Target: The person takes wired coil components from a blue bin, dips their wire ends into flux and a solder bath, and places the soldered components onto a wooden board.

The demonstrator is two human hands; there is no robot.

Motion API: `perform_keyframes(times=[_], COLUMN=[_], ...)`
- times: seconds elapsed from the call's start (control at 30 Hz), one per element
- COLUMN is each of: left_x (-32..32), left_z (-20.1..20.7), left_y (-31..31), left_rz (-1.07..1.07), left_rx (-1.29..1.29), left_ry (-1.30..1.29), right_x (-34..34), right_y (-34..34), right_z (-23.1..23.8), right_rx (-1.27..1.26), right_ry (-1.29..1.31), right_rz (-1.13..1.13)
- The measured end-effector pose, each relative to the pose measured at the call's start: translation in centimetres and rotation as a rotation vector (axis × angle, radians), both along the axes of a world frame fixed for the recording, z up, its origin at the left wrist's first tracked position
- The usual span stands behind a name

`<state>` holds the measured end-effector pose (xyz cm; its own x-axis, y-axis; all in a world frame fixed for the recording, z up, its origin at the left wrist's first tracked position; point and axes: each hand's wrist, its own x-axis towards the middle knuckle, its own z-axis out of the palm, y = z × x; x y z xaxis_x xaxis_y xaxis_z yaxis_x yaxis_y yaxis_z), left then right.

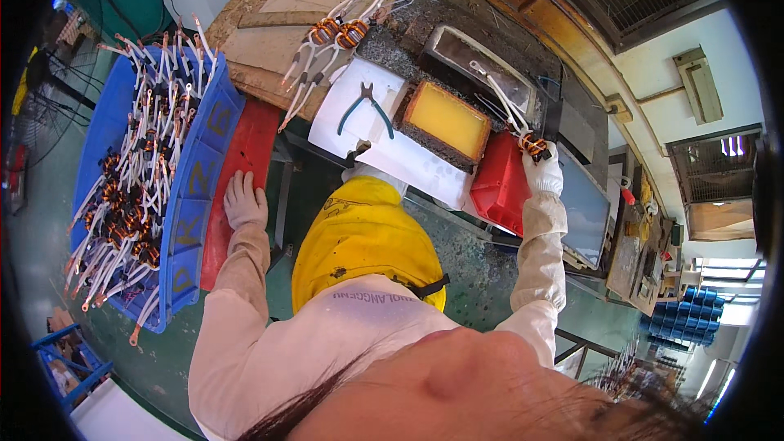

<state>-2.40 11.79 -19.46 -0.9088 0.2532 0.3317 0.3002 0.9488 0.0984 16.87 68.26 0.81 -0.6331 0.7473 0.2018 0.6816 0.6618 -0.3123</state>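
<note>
My right hand [543,173], in a white glove, grips a copper-wound ring coil [535,146] at the far right of the bench. White leads [502,96] run from this coil up and left, toward a long metal trough [482,69]. Just under the coil stands a red plastic bin [498,184]. My left hand [245,199], also gloved, lies with its fingers stretched out on a red board [245,151]. Beside that board, a blue crate [186,212] is heaped with similar coils [122,204] and their white leads.
Two more coils [339,33] lie on the bench's cardboard. Green-handled pliers [365,110] rest on a white sheet [339,102]. A dark-rimmed tray of yellow material [447,121] sits left of the red bin. A grey panel [581,212] borders my right arm. A fan [49,98] stands far left.
</note>
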Motion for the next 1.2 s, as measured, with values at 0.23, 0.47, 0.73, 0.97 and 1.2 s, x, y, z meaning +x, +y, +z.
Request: perform_keyframes(times=[0.23,0.47,0.73,0.97,1.2], left_x=[0.1,0.0,0.1,0.0,0.0], left_z=[-0.1,0.2,0.2,0.1,0.1], left_y=[0.0,0.1,0.1,-0.1,0.1], left_rz=[-0.002,-0.015,0.001,-0.012,-0.001], left_rx=[0.002,0.003,-0.003,0.002,-0.009], left_ry=[0.017,0.029,-0.001,-0.002,-0.015], right_x=[0.6,1.0,1.0,1.5,-0.2], right_y=[-1.2,-1.7,-1.3,-1.0,-1.4], right_z=[0.0,-1.5,-0.9,-1.7,-1.3], right_rx=[0.071,0.094,0.056,0.044,0.061], right_ry=[0.005,0.121,0.095,0.209,0.015], right_rz=[0.066,0.063,0.022,0.044,-0.291])
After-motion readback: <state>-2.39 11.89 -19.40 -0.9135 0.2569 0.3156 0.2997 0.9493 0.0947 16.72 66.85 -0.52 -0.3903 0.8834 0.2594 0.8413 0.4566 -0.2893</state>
